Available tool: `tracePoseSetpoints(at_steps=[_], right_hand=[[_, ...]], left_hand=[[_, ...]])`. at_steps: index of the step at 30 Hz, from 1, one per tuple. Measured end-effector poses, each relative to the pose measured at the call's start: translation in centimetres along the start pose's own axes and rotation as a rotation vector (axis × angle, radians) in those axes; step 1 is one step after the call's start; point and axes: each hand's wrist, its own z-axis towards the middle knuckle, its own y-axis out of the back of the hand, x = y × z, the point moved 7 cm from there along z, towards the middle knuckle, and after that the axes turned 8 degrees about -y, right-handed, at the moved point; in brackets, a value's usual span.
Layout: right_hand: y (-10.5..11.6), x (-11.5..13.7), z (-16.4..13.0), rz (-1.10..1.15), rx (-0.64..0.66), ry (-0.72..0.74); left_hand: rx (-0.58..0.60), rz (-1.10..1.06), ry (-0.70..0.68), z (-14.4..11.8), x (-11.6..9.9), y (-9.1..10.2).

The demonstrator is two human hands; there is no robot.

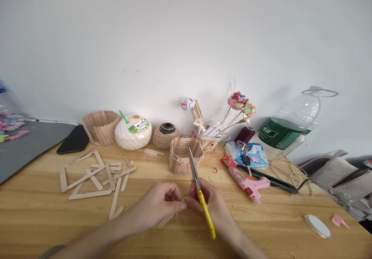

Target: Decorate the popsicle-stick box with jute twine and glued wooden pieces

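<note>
My left hand [158, 204] pinches a wooden craft stick [166, 220] at its upper end, above the wooden table [43, 212]. My right hand [213, 204] grips yellow-handled scissors [199, 191], blades pointing up and away, shut or nearly so. The two hands meet at the stick's tip near the table's front middle. Just beyond them stands a small box made of craft sticks [184, 155].
Loose craft sticks [95, 175] lie to the left. Along the wall stand a stick basket [100, 126], a white coconut drink [133, 132], a twine ball [166, 135], paper flowers [241, 102] and a plastic bottle [290, 125]. A pink glue gun [247, 181] lies right.
</note>
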Motion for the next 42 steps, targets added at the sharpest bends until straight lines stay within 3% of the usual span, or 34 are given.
tracePoseSetpoints(at_steps=[22,32,42], right_hand=[[0.3,0.3,0.0,0.016,-0.012,0.087],[0.3,-0.7,0.2,-0.141,-0.04,0.06],[0.9,0.2,0.1,0.046,-0.082,0.037]], left_hand=[[-0.018,0.027,-0.019,0.0,-0.4,0.1],[0.04,-0.003,0.004,-0.1,0.4,-0.3],[0.007,-0.021,-0.004,0.2,0.6,0.3]])
